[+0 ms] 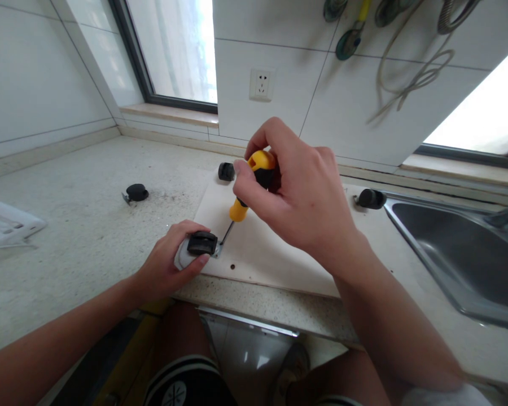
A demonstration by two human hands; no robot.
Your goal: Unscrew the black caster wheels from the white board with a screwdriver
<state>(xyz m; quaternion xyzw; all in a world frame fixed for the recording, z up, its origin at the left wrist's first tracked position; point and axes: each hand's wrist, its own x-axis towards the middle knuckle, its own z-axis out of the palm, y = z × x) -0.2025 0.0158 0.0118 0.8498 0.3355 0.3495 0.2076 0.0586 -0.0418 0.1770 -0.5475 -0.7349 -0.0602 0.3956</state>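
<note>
Screwdriver [254, 183] (yellow and black handle) stands tilted over the near left corner of the white board [275, 248], its tip at the metal plate of a black caster [202, 243] there. The right hand [298, 194] is curled closed around the handle top. The left hand [169, 265] grips the caster, fingers wrapped over it. Three more casters lie around the board: one [226, 171] at its far left corner, one [371, 198] at its far right, one [136, 193] apart to the left on the counter [68, 248].

Right hand [298, 194] grips screwdriver [249, 189]; left hand [169, 262] steadies caster [202, 243] on board [271, 254].
</note>
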